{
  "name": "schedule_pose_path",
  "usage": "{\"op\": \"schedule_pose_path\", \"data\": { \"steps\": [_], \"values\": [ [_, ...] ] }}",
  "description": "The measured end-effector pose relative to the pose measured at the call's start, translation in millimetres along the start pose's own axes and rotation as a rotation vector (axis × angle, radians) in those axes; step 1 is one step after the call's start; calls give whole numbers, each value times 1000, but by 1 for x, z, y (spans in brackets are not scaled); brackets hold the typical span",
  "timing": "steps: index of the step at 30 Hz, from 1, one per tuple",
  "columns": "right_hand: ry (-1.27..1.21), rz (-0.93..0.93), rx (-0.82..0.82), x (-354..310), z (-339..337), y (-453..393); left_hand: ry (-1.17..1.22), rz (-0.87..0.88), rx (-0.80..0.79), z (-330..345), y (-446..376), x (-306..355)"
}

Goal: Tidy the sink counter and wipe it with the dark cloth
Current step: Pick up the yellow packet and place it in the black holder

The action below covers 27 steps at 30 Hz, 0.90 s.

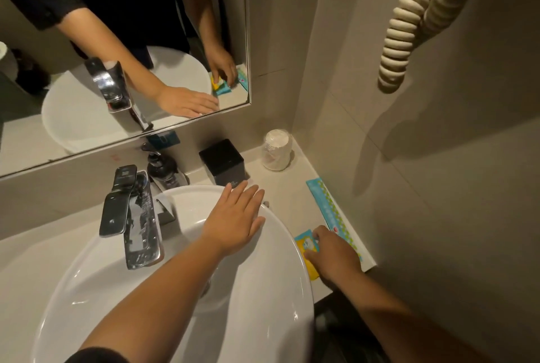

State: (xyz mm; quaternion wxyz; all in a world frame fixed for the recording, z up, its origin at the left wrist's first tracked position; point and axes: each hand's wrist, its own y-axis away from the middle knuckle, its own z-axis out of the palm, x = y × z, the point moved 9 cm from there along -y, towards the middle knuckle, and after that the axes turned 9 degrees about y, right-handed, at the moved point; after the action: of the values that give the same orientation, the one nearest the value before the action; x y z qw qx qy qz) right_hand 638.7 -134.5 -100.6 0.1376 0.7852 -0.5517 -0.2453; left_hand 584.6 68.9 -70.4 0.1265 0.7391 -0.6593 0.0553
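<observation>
Head view — steeply down, close.

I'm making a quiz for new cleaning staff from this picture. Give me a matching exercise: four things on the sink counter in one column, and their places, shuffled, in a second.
Things
1. black box
2. wrapped cup
3. long packet
4. yellow packet

Places
A. in the back corner of the counter
B. under the fingers of the right hand
C. flat along the right wall
D. behind the basin, beyond the left hand

Pairs: 1-D, 2-A, 3-C, 4-B
</observation>
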Motion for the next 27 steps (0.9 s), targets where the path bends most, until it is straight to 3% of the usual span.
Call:
{"op": "schedule_pose_path", "data": {
  "steps": [4,8,13,16,19,23,27],
  "values": [
    [-164,32,-71,5,9,0,6,5,0,-1,2,1],
    [-551,44,-91,17,-13,-6,131,-15,18,-8,-1,3],
    [-828,-105,-131,-24,-79,-10,750,-254,145,-50,-14,2],
    [-824,-253,-111,-68,-112,-15,1078,-272,239,-84,-23,12],
    [-795,-373,-77,-104,-131,-25,1205,-296,320,-106,-28,6],
    [-681,-468,-41,-139,-141,-40,1223,-415,392,-118,-27,-21],
    [-475,-542,-28,-173,-145,-56,947,-456,496,-146,-20,-43]
  ]
}}
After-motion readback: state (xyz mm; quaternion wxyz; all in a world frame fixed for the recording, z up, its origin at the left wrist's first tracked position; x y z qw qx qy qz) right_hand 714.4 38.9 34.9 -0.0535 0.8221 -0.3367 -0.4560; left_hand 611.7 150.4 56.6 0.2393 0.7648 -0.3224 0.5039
